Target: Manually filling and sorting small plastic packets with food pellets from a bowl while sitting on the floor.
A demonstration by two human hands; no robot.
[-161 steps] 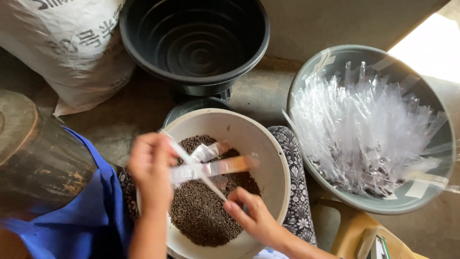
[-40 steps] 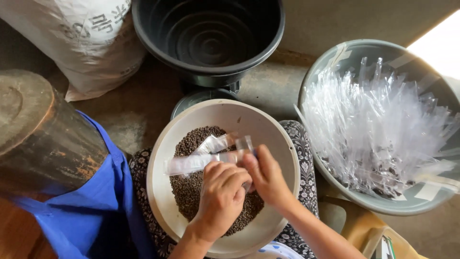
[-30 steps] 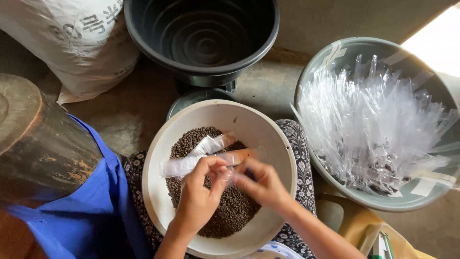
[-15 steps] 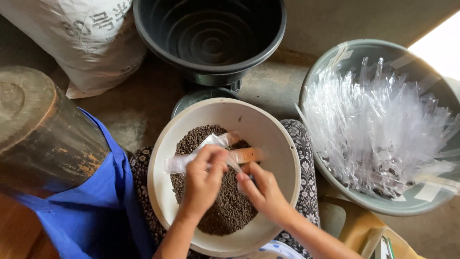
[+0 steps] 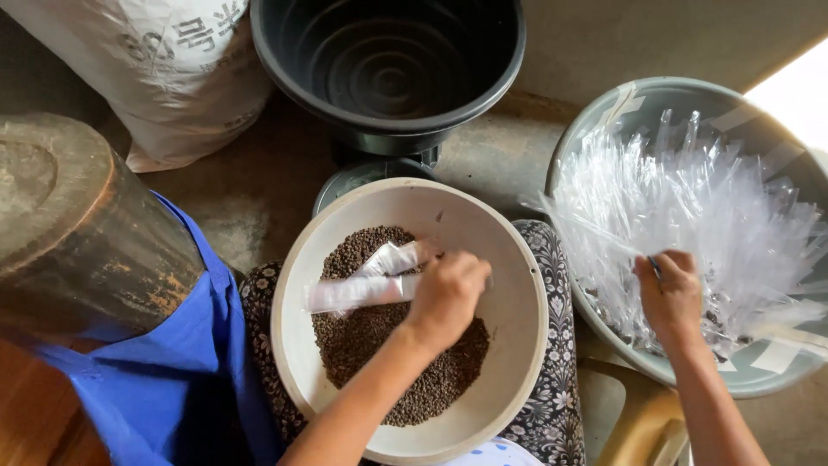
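A cream bowl sits on my lap, part filled with small dark brown seeds. My left hand is over the seeds, closed on a bundle of narrow clear plastic sleeves that points left. My right hand is inside the grey basin on the right. Its fingers are closed among the pile of clear plastic sleeves, pinching one; what sits between the fingertips is hard to make out.
A black tub stands beyond the bowl, with a white sack to its left. A dark wooden cylinder and blue cloth are on the left. A floral cloth lies under the bowl.
Both hands were together over the bowl, working the sleeves. My right hand has since moved right into the grey basin, while my left hand stays in the bowl with the bundle.
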